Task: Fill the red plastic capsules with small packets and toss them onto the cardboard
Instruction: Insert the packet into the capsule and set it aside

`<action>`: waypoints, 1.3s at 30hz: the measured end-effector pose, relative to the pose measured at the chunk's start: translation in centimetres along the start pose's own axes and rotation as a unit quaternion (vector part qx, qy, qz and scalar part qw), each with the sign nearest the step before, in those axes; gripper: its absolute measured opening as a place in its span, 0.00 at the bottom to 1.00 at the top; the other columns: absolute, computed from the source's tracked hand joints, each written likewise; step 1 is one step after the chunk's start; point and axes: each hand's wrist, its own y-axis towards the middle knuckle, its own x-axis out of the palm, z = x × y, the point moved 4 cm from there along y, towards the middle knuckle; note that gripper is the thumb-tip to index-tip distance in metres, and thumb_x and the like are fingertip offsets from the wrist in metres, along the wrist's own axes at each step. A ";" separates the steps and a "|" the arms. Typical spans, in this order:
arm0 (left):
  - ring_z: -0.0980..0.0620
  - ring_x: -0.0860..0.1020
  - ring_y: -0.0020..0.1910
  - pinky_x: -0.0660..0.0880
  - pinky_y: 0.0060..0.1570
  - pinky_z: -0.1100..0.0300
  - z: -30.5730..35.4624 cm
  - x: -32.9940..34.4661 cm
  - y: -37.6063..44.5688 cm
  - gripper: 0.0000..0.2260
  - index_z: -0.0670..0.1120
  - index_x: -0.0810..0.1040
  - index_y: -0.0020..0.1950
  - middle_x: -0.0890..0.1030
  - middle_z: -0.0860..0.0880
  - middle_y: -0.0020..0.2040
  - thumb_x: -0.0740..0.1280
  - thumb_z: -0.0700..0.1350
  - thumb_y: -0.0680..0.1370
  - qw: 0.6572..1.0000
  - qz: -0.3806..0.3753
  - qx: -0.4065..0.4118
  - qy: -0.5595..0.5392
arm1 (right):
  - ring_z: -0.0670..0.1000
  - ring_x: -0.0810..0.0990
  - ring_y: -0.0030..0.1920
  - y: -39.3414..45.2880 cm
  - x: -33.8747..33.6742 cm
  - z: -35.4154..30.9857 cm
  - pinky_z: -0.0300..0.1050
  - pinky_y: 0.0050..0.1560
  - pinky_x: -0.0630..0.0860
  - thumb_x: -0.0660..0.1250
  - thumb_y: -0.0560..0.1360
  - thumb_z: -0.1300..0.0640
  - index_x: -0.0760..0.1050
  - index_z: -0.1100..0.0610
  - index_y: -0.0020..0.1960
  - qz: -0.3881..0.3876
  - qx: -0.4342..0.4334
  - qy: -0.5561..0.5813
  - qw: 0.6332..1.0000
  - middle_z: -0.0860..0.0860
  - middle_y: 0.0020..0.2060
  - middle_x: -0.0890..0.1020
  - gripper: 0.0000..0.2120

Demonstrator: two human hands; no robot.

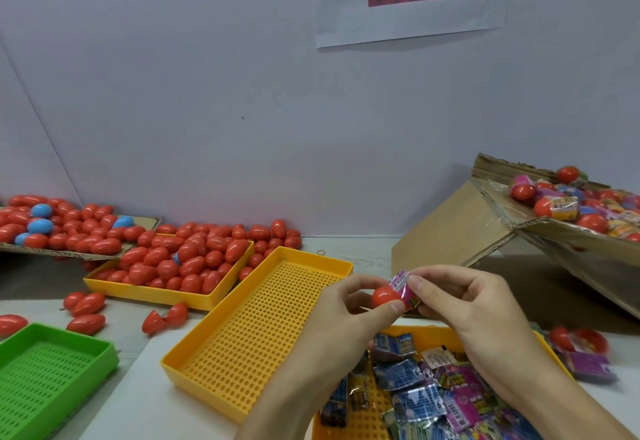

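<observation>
We held a red capsule half point(385, 295) in the left hand point(349, 315), its grip closed round it with thumb below and fingers behind; whether the other half was attached we could not tell. The right hand point(460, 304) pinched a pink packet point(403, 287) against the capsule's open side, grip shut on the foil. Both sat above the gap between the empty yellow tray point(221, 363) and the packet tray point(412, 330), whose lower part ran out of view under our forearms. The empty tray's floor lay bare; the table point(131, 401) before it was open. Loose capsules point(88, 304) lay left, beside the green tray point(104, 353), cut off at the corner. The cardboard point(460, 228) on the right stood tilted, its far end cropped. The full tray point(145, 292) lay behind.
</observation>
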 end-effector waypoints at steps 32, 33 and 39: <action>0.61 0.82 0.42 0.74 0.36 0.73 0.2 -0.2 -0.2 0.08 0.63 0.80 0.47 0.85 0.53 0.45 0.75 0.50 0.74 0.996 0.021 0.018 0.083 | 0.42 0.84 0.43 -0.3 0.1 -1.2 0.29 0.43 0.76 0.70 0.73 0.58 0.85 0.51 0.43 -0.037 -0.044 -0.095 0.994 0.46 0.39 0.87 0.06; 0.62 0.82 0.42 0.74 0.35 0.73 0.2 -0.2 -0.2 0.08 0.62 0.80 0.48 0.84 0.52 0.45 0.75 0.50 0.74 0.996 0.021 0.018 0.082 | 0.42 0.84 0.43 -0.3 0.0 -1.2 0.29 0.43 0.76 0.70 0.73 0.57 0.85 0.50 0.43 -0.036 -0.045 -0.102 0.993 0.46 0.39 0.87 0.05; 0.60 0.79 0.33 0.75 0.36 0.70 0.3 0.0 -0.1 0.10 0.57 0.81 0.53 0.84 0.49 0.46 0.74 0.45 0.75 0.998 0.009 0.024 0.054 | 0.42 0.84 0.44 -0.3 0.1 -1.1 0.35 0.44 0.76 0.71 0.74 0.57 0.85 0.46 0.40 -0.027 -0.056 -0.130 0.989 0.44 0.39 0.87 0.08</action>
